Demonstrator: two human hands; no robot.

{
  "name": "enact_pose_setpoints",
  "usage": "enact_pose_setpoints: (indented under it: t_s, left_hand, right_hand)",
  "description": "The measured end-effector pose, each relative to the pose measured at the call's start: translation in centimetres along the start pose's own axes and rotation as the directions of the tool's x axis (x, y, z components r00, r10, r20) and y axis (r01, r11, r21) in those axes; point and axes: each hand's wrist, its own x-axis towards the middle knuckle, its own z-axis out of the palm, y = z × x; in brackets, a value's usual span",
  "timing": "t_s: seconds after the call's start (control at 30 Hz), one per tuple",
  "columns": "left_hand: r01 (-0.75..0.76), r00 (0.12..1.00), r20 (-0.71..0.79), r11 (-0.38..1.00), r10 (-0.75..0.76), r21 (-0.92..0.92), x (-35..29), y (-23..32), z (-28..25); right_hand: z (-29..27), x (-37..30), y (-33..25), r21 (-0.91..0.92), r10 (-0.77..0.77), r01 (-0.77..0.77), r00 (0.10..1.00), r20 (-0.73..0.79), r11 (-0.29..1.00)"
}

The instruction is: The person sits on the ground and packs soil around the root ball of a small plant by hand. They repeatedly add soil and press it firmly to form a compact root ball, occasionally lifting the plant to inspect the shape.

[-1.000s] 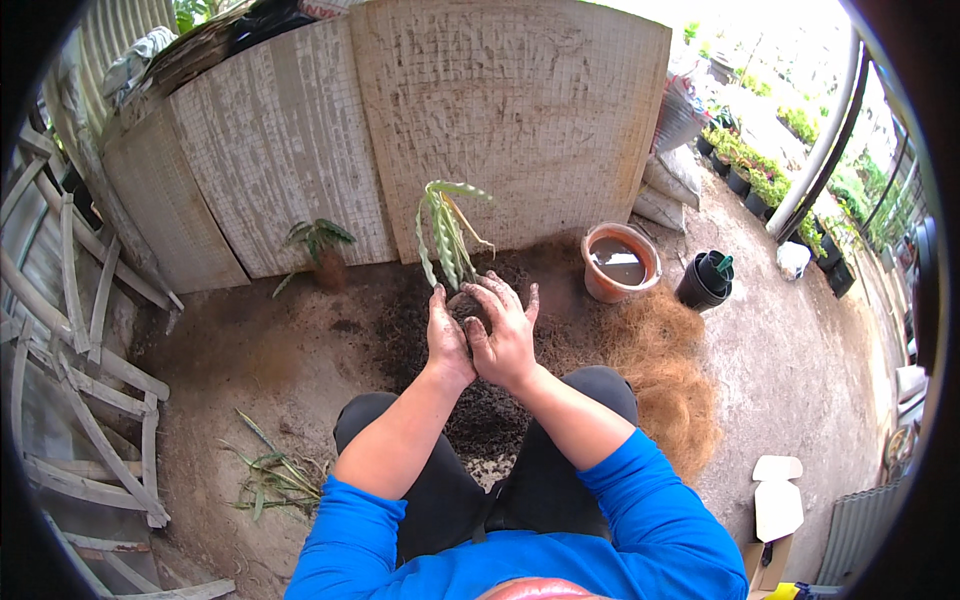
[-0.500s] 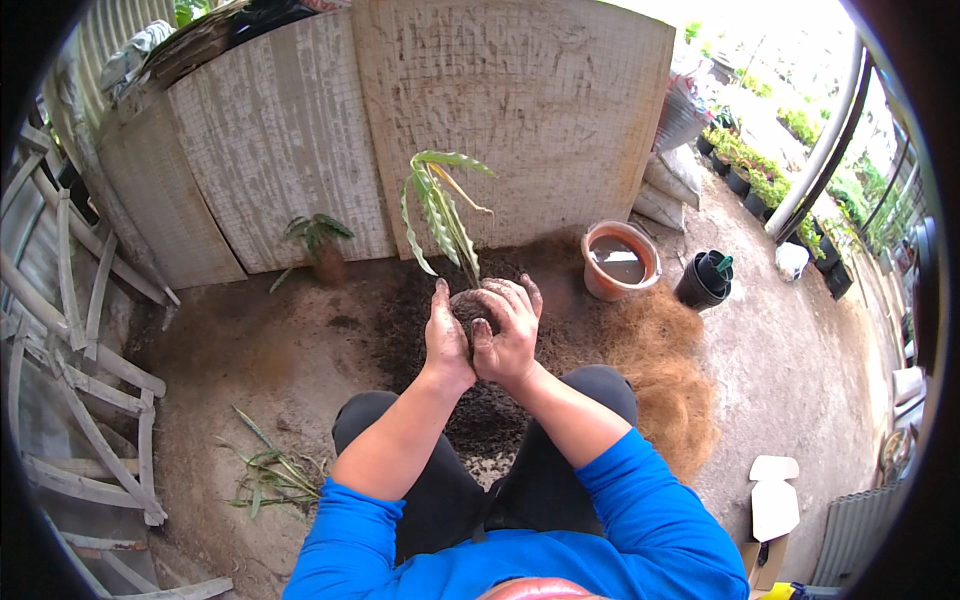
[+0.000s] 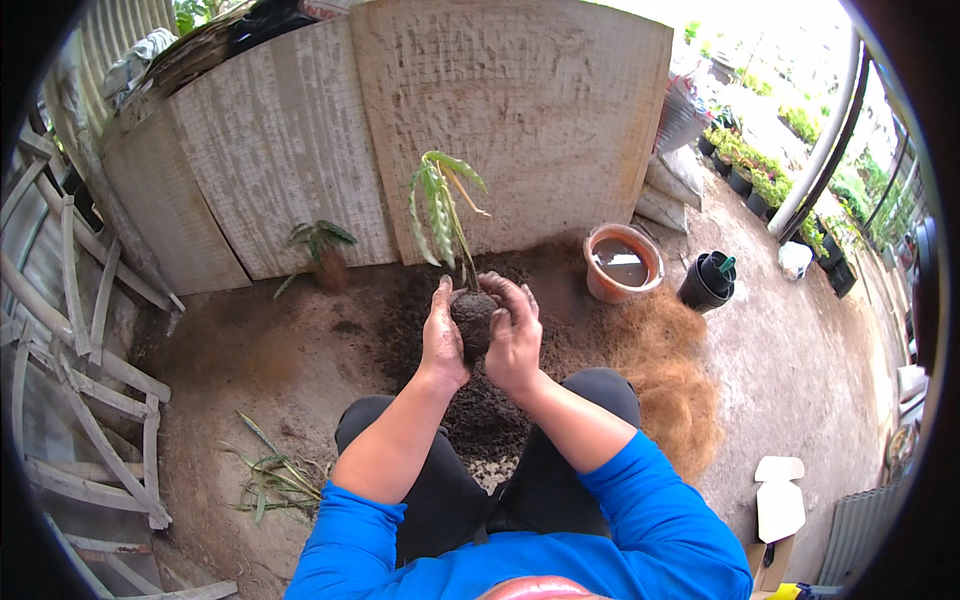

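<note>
Between my palms sits a dark, round ball of soil (image 3: 473,322), from which a plant (image 3: 437,200) with long, wavy green leaves and a yellowed one rises. My left hand (image 3: 442,335) cups the ball's left side, its thumb side up. My right hand (image 3: 514,335) curves round the right side, fingers over the top edge and thumb across the near face. Both hands are smeared with soil. Loose dark soil (image 3: 485,420) lies on the ground below, between my knees.
An orange-brown bucket (image 3: 597,278) of murky water and stacked black pots (image 3: 706,283) stand to the right, behind brown fibre (image 3: 680,400). A second plant with a brown root ball (image 3: 329,270) rests by the board wall (image 3: 290,150). Cut leaves (image 3: 280,480) lie left; a wooden frame (image 3: 90,400) stands beyond.
My right hand has shifted slightly, its thumb now farther from my left hand, so more of the soil ball shows. The plant's leaves have turned and moved a little.
</note>
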Motion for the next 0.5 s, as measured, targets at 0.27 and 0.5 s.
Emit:
enact_pose_setpoints:
  t_s: [0.27,0.5]
  left_hand:
    - [-0.149,0.982,0.148,0.967,0.119,0.205,0.4,-0.1,-0.1]
    - [-0.196,0.978,0.166,0.849,0.13,0.49,0.8,-1.1,-0.9]
  right_hand:
    - [-1.5,2.1,0.7,0.489,0.381,-0.419,0.907,0.182,0.765]
    - [-2.2,2.2,1.4,0.377,0.444,-0.531,0.845,0.298,0.759]
